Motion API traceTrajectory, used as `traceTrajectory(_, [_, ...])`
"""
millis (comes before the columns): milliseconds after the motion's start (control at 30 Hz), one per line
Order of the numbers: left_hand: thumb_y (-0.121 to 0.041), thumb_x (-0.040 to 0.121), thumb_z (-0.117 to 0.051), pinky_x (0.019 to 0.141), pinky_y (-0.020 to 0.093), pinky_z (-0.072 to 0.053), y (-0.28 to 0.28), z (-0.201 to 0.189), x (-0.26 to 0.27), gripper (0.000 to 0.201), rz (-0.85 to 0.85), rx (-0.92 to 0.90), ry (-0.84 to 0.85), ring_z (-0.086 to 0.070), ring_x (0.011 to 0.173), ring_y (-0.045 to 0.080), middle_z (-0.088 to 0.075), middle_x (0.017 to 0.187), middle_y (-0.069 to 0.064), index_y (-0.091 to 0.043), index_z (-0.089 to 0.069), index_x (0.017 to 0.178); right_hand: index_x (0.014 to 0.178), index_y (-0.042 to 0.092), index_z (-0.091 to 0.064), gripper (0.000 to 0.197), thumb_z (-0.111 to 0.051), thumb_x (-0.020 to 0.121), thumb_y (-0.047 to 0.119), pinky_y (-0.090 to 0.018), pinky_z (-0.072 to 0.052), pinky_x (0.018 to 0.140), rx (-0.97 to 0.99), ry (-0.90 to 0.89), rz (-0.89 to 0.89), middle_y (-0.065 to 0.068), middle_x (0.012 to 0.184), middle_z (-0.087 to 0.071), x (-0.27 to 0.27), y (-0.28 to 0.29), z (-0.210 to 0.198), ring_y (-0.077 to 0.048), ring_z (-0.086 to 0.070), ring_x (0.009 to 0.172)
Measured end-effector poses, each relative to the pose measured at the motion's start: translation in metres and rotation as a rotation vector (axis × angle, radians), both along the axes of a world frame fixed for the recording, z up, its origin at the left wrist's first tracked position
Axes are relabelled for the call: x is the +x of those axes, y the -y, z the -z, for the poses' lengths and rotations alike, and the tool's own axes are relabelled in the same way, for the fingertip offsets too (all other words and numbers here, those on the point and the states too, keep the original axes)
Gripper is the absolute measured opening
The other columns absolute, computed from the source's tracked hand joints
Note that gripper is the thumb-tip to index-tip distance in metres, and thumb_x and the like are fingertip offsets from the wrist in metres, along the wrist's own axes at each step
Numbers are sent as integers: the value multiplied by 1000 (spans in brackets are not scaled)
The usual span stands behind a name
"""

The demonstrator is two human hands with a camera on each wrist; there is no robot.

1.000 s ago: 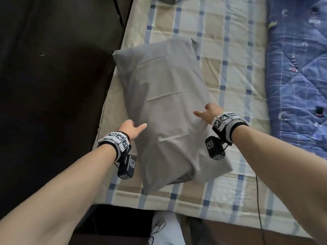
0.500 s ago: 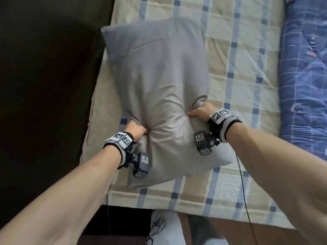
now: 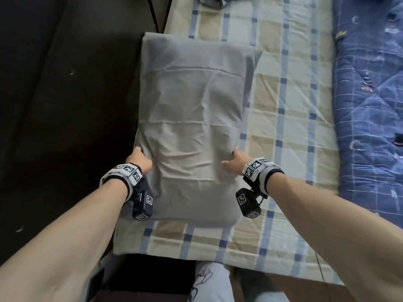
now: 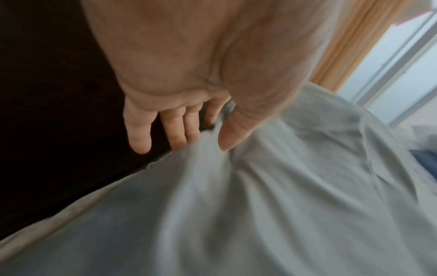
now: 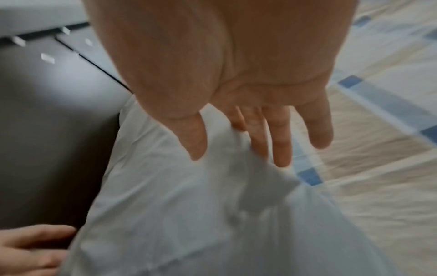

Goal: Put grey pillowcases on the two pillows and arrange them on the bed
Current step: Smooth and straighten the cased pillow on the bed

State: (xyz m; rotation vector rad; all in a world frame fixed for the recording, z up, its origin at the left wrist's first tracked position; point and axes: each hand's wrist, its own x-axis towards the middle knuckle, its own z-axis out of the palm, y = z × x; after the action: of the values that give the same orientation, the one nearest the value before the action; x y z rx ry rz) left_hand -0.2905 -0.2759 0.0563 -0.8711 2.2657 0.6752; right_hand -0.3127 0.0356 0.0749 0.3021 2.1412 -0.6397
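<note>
A pillow in a grey pillowcase (image 3: 192,127) lies flat along the left edge of the checked bed sheet (image 3: 283,105). My left hand (image 3: 139,160) touches its left side and my right hand (image 3: 234,163) its right side, both near the end closest to me. In the left wrist view the left hand (image 4: 201,142) has straight fingers beside the grey fabric (image 4: 260,205), thumb on top. The right wrist view shows the right hand (image 5: 236,155) spread, its straight fingers against the pillow (image 5: 189,214). More grey fabric (image 3: 213,1) lies at the far end of the bed.
Dark furniture (image 3: 65,105) runs along the bed's left side, close to the pillow. A blue patterned quilt (image 3: 370,105) covers the right side of the bed. My legs (image 3: 209,280) stand at the bed's near edge. A window and curtain (image 4: 378,56) are beyond.
Both hands reached the pillow, gripped its sides and shifted it left and straight along the bed edge. Their fingers have now loosened and straightened.
</note>
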Motion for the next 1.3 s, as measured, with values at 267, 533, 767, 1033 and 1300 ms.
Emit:
traceTrajectory(267, [-18,72,-67,95,39,-49,8,33,34,63,24,-13,188,-58,110,37,-58,122,17,-7,-43,129,121,6,-58,58,-70,80,45,-27,-46,80,112,55,-42,-13,114,-66,8,-5,26,-31,-63,105])
traceTrajectory(533, [-10,66,-64,84,40,-56,5,66,99,66,27,-8,325,-66,97,36,-64,111,21,-1,-44,128,90,3,-67,38,-71,64,29,-51,-60,70,59,276,62,-19,86,-72,67,-3,68,-36,-72,78])
traceTrajectory(767, [1,69,-62,63,54,-59,45,157,171,31,-319,124,209,-71,69,35,-69,77,24,-2,-57,99,91,2,-53,17,-50,81,-11,-42,-57,48,-97,373,432,-15,49,-60,138,-8,102,-26,-61,40])
traceTrajectory(1033, [-3,82,-54,90,40,-47,23,78,201,29,-144,-207,186,-55,109,45,-59,116,28,5,-61,109,80,-2,-62,9,-55,79,-7,-38,-57,57,21,276,311,-18,63,-62,174,-23,103,-26,-59,52])
traceTrajectory(1300, [-11,81,-54,78,38,-46,1,79,235,22,-156,-188,11,-58,98,43,-64,105,25,-3,-62,100,75,1,-56,7,-51,77,-4,-31,-42,46,-56,155,339,-17,61,-55,194,-30,111,-24,-49,49])
